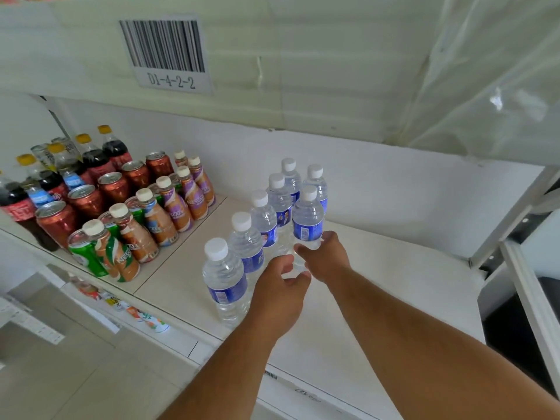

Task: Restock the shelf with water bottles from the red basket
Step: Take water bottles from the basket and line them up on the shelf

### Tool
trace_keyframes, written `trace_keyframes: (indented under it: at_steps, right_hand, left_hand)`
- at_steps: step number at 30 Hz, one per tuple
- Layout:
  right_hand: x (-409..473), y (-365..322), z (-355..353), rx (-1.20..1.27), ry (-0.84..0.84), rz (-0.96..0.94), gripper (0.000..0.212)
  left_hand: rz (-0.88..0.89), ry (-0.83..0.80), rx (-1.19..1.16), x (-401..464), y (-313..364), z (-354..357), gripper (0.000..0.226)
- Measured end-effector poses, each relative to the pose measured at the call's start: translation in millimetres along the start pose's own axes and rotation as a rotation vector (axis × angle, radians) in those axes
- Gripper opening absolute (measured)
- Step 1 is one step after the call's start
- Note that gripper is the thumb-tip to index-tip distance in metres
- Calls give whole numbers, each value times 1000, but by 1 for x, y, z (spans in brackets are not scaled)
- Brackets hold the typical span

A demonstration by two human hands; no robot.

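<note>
The water bottle (307, 221) being handled is clear plastic with a white screw cap and a blue label around its middle. It stands upright, long axis vertical, cap up, on the pale shelf (378, 268), second in a short right-hand row. The right hand (325, 256) wraps its lower body from the right, fingers closed around it below the label. The left hand (280, 291) reaches in from the front, fingers curled toward the bottle's base; whether it truly grips the bottle cannot be told.

Behind it stand two more bottles (316, 184) of the same kind, and just to its left a diagonal row of bottles (225, 277) runs from the shelf's front edge toward the back wall, all upright with caps up and blue labels.

Well apart, on the left part of the shelf, stand coffee bottles (133, 234) with cream caps, red and green cans (86, 201), and dark soda bottles (97, 159) with yellow caps. Above hangs a barcode label (168, 54) reading D1-4-2-2.
</note>
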State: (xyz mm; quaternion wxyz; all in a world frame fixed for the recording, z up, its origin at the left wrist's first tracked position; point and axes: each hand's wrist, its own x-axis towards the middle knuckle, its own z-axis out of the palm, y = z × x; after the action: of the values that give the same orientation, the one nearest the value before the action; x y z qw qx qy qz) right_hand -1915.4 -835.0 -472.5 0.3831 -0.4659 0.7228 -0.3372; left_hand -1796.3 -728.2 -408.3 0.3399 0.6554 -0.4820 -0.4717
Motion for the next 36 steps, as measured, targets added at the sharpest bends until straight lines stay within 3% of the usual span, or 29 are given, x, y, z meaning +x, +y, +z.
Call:
trace_keyframes:
  at_steps: [7,13,20,24,29,36]
  right_hand:
    - [11,-4,9,2,10,57,76]
    - [0,-3,8,19,15,60,49]
    - [-41,10,6,115,-13,144,74]
    - [-98,2,-2,323,-59,153,67]
    - [-211,-4,-12,403,-41,63,53]
    - [-378,78,33,298,-113,159,43]
  left_hand:
    - [-16,-2,39,-1,-10,-8,42]
    - [-35,-4,8,-13,-17,-15,42]
    - [-21,-30,12,-46,-25,-30,44]
    - [-1,-63,54,-76,-27,-50,44]
    - [70,-64,81,-130,-42,-86,44]
    - [37,-104,103,-216,-136,-151,55]
